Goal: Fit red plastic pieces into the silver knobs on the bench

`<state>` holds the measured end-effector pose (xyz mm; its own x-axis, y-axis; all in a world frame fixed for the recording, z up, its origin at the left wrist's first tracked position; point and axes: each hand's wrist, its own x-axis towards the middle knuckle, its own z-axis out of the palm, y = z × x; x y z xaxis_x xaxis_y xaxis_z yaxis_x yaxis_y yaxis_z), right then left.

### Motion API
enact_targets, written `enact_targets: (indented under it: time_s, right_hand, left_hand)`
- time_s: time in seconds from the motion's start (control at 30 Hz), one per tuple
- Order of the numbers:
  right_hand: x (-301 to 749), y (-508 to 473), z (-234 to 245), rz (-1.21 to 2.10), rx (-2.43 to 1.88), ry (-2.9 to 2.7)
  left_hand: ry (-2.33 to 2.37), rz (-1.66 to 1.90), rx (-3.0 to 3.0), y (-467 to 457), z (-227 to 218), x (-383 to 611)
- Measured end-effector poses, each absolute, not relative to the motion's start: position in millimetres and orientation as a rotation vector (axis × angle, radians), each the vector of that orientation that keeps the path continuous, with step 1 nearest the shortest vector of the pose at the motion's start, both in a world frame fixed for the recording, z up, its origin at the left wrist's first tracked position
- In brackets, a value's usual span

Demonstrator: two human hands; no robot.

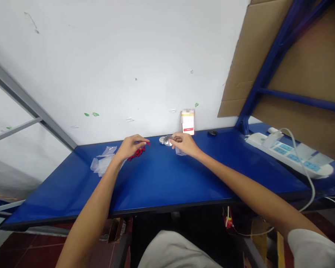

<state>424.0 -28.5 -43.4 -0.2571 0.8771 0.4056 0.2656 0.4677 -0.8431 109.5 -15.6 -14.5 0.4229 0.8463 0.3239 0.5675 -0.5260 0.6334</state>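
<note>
Fingers of my left hand (131,146) curl over small red pieces (138,153), touching or gripping I cannot tell, a clear plastic bag (103,162) to their left on the blue tabletop (162,178); my right hand (185,144) pinches a shiny round metal disc (168,140) beside a second metal disc (161,140).

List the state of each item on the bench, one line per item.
left hand: curled over the red pieces, fingers half closed
right hand: pinching the round metal part
round metal part: held up at the fingertips, tilted
red pieces: loose in a small heap on the blue tabletop
clear plastic bag: crumpled, lying flat
printed card: upright against the wall
power strip: lying flat, cable attached
</note>
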Motion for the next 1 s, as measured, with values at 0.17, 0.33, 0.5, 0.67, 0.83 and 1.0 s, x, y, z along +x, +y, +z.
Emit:
enact_targets:
  time_s: [0.17,0.33,0.5,0.67,0.83,1.0]
  right_hand:
    - [415.0,-39.1,-42.5,0.817,-0.707,-2.003]
    - [410.6,-43.8,-44.8,0.754,-0.698,-2.048]
    - [410.9,-42.6,-48.3,0.806,-0.724,-2.043]
    - [409.9,-35.4,-50.8,0.990,-0.952,-1.815]
    - [412.9,-28.7,-48.5,1.247,-1.081,-1.544]
    - [411.3,-31.0,-46.5,1.399,-0.994,-1.475]
  left_hand:
    - [1.023,1.040,1.989,-20.6,-38.9,147.9]
    - [0.971,1.151,1.748,-27.1,-53.7,170.7]
    - [0.846,1.181,1.631,-32.0,-56.3,179.5]
    - [0.951,1.284,1.750,-28.8,-56.5,176.9]
    - [1.046,1.364,1.959,-33.8,-48.6,175.3]
    - [1.124,1.367,2.112,-44.9,-48.6,184.5]
